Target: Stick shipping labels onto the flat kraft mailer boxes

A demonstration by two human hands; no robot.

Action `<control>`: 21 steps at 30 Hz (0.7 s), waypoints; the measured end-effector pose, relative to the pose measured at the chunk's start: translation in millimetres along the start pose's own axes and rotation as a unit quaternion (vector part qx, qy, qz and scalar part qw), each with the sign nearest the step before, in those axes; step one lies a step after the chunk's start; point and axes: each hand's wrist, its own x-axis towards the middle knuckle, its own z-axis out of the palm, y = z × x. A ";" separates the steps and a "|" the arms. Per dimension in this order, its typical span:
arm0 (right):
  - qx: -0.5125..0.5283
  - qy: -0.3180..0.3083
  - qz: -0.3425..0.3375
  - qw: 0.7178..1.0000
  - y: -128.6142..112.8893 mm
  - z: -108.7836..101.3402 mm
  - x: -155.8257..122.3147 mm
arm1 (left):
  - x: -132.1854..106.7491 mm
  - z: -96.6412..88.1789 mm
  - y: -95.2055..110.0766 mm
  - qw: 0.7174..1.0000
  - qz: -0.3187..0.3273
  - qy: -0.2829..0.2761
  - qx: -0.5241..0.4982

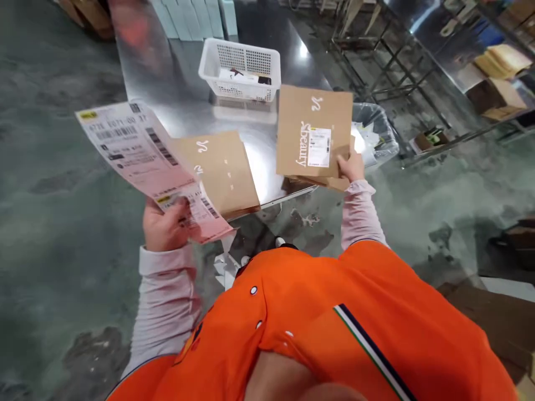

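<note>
My left hand (165, 225) is closed on a pink printed slip with barcodes (144, 159), held up to the left of the steel table (188, 100). My right hand (351, 165) grips the lower right corner of a brown cardboard mailer (311, 125) with white lettering and a white label, raised over the table's near edge. A second brown mailer (221, 170) lies flat on the table between my hands.
A white plastic basket (240, 67) with small items stands farther back on the table. Pale boxes (196, 16) line the far end. A bin lined with clear plastic (374, 131) sits right of the table. Metal racks and cardboard boxes (495, 92) fill the right side.
</note>
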 end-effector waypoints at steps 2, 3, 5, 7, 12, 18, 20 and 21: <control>-0.009 -0.065 -0.016 0.998 -16.2 3.2 -19.2 | -16.7 6.4 -10.8 0.999 0.016 -0.013 -0.032; 0.009 -0.128 -0.045 0.991 -31.9 15.9 -36.5 | -25.4 11.4 -16.1 0.999 0.021 -0.026 -0.040; 0.119 -0.307 -0.137 0.934 -70.4 53.2 -82.2 | -41.3 21.8 -24.5 0.996 0.012 -0.085 -0.033; 0.267 -0.392 -0.171 0.864 -105.0 89.7 -133.6 | -51.7 28.9 -28.9 0.986 -0.019 -0.163 -0.003; 0.317 -0.420 -0.129 0.840 -130.6 125.4 -202.2 | -49.1 22.7 -35.4 0.989 -0.066 -0.121 -0.044; 0.265 -0.429 -0.185 0.844 -153.8 127.8 -170.1 | -50.3 16.9 -50.2 0.991 -0.118 -0.025 -0.062; 0.238 -0.443 -0.201 0.841 -163.5 128.6 -164.3 | -54.3 20.0 -53.4 0.992 -0.113 0.013 -0.047; 0.226 -0.453 -0.205 0.837 -166.8 130.3 -162.7 | -55.3 21.4 -55.0 0.993 -0.109 0.036 -0.039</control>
